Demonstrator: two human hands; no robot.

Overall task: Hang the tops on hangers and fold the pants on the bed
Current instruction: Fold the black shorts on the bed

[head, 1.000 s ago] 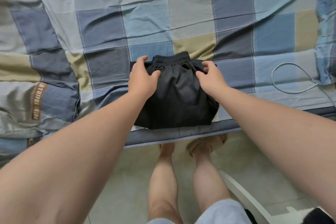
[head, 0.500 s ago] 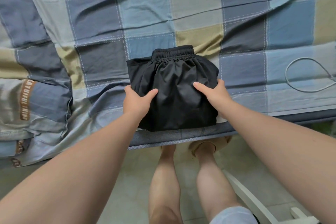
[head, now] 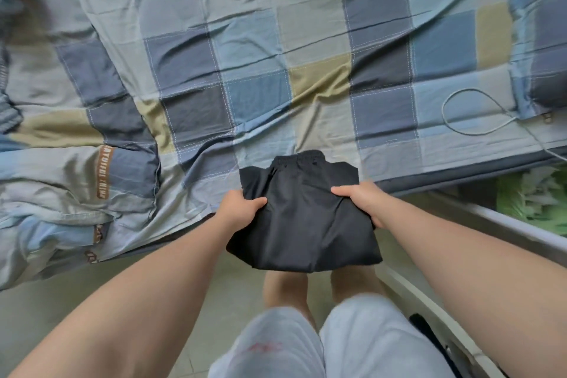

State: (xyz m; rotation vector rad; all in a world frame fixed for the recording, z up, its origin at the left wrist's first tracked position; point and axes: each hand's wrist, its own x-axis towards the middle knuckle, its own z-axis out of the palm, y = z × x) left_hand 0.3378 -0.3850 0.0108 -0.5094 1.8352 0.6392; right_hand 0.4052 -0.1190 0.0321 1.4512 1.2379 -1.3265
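The folded black pants [head: 302,218], elastic waistband pointing away from me, hang in the air over the bed's near edge and the floor. My left hand [head: 237,209] grips their left side with the thumb on top. My right hand [head: 362,199] grips their right side the same way. The bed [head: 251,77], covered with a checked blue, grey and tan sheet, spreads across the upper part of the view. No tops or hangers are in sight.
A bunched checked duvet [head: 70,187] with a brown lettered label lies at the left. A white cable loop [head: 472,113] rests on the sheet at the right, beside a pillow [head: 546,40]. A white frame [head: 506,224] and green patterned material [head: 534,199] sit low right. My legs stand below.
Both hands slid from the waistband down to the pants' sides, closed on them, and lifted the folded pants off the bed toward me, past its edge.
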